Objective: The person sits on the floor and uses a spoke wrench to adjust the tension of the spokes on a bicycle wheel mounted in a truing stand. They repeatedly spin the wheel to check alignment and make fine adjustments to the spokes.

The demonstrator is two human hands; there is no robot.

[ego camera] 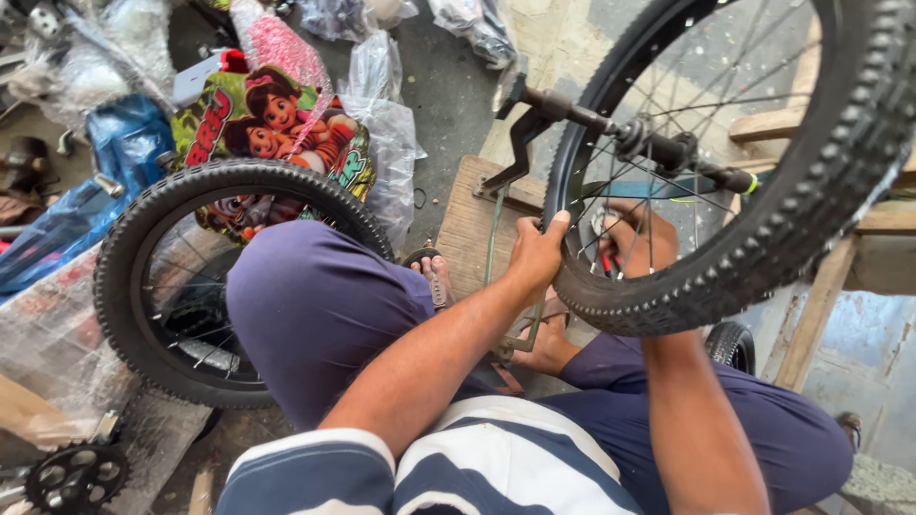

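A black knobby bicycle wheel [811, 181] stands upright in front of me, with thin spokes and an axle [649, 143] sticking out of its hub. My left hand [536, 253] grips the tyre at its lower left rim. My right hand [637, 238] is behind the spokes inside the wheel, closed on a small red-handled tool [607, 262]; the tool's tip is hidden. My knees in purple trousers [315, 305] sit below the wheel.
A second black wheel [181, 277] leans by my left knee. Behind it lie a colourful cartoon panel [277, 124], plastic bags [386, 124] and blue wrapping [124, 143]. A chainring [76, 475] lies bottom left. Wooden planks [472, 224] and a frame [811, 315] surround the wheel.
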